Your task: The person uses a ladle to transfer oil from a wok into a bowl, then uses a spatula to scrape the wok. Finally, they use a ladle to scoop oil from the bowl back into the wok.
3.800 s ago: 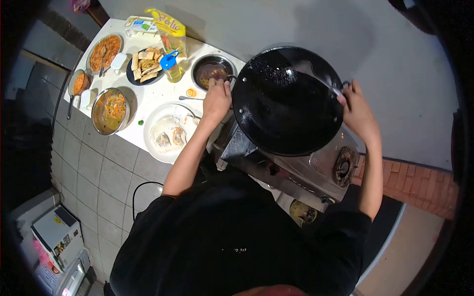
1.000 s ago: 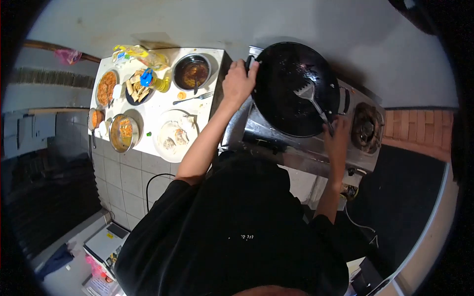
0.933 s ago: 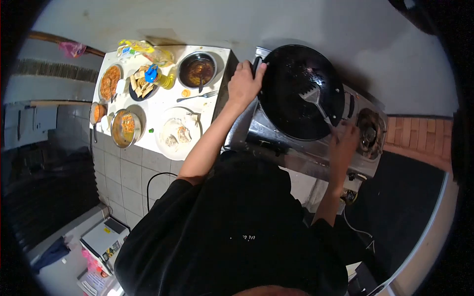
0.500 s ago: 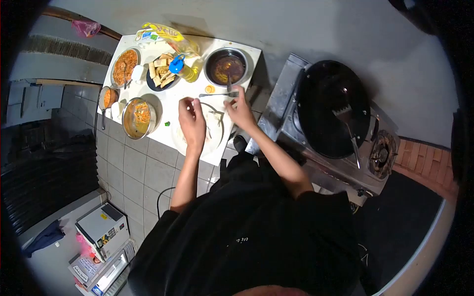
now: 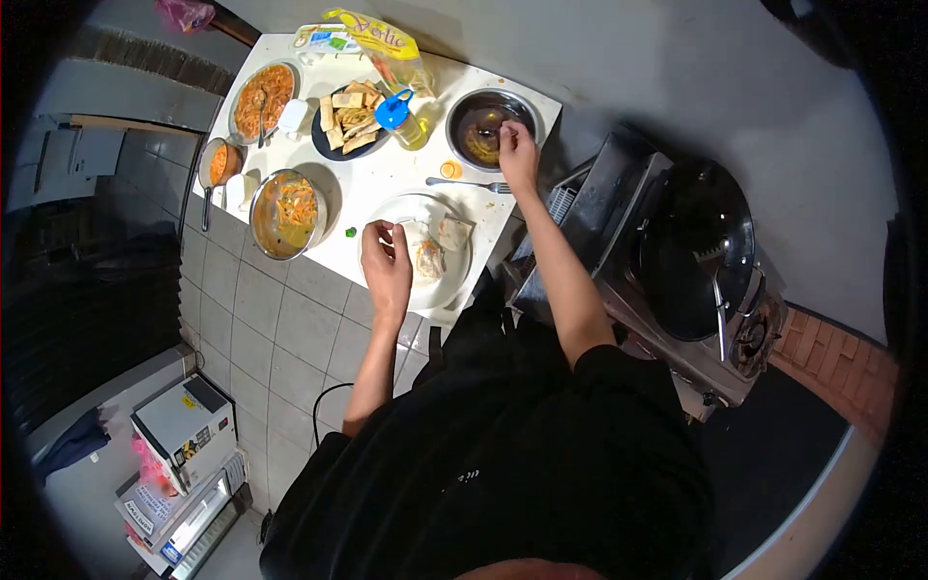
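My right hand [image 5: 518, 159] reaches over the metal bowl of dark liquid [image 5: 468, 102], its fingers pinched on the spoon [image 5: 491, 131] that dips into it. My left hand [image 5: 389, 266] hovers at the left side of the white plate [image 5: 459, 275]. Its fingers are loosely curled, thumb apart, with nothing seen between them. On the plate lie a pale wrap with orange filling showing [image 5: 427, 257] and a folded wrapper piece [image 5: 454, 233]. A fork [image 5: 469, 184] rests on the table between plate and bowl, beside a small orange cap [image 5: 450, 170].
Behind the plate stand an oil bottle with a blue top [image 5: 404, 124] and a dark plate of golden rolls [image 5: 350, 114]. Leftward are a steel pot of shredded vegetables [image 5: 290, 217] and a bowl of orange food [image 5: 263, 100]. A black wok [image 5: 691, 261] sits on the stove at right.
My right hand has moved from near the fork to the spoon in the bowl. My left hand has drawn toward the plate's left edge, uncovering the wrap. The head view has shifted.
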### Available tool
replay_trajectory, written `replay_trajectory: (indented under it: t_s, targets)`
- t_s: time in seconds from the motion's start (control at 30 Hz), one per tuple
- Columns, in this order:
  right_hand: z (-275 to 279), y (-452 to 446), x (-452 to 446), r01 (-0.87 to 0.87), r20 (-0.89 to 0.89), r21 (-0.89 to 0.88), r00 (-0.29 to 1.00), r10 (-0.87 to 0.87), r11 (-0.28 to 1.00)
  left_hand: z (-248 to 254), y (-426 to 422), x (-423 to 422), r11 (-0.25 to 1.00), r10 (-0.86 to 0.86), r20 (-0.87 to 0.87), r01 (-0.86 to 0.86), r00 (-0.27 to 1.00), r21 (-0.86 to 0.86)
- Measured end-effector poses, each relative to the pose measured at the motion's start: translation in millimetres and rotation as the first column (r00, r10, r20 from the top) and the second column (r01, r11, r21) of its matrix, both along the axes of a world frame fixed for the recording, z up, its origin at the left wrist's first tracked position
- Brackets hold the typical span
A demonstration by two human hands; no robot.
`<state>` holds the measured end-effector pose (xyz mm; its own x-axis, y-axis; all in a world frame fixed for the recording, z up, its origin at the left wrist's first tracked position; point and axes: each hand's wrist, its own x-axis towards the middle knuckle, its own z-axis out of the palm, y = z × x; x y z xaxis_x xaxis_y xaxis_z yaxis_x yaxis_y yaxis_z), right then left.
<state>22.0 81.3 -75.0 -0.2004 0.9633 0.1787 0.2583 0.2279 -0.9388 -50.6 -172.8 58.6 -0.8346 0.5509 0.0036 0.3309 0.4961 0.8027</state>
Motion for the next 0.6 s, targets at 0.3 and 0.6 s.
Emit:
replay_trajectory:
  t_s: [0.3,0.6]
  targets:
    - [24.6,3.1,24.9,-0.481,0.499,0.296,0.815,0.296,0.825,-9.9,2.0,-12.9,0.999,0.017,0.022,-0.018,1.000,0.047]
    - [42.4,-22.7,57.6,-0.433,0.438,0.401,0.865,0.247,0.807,-8.7,7.8,-16.2,0.999,0.017,0.052,-0.019,0.998,0.037]
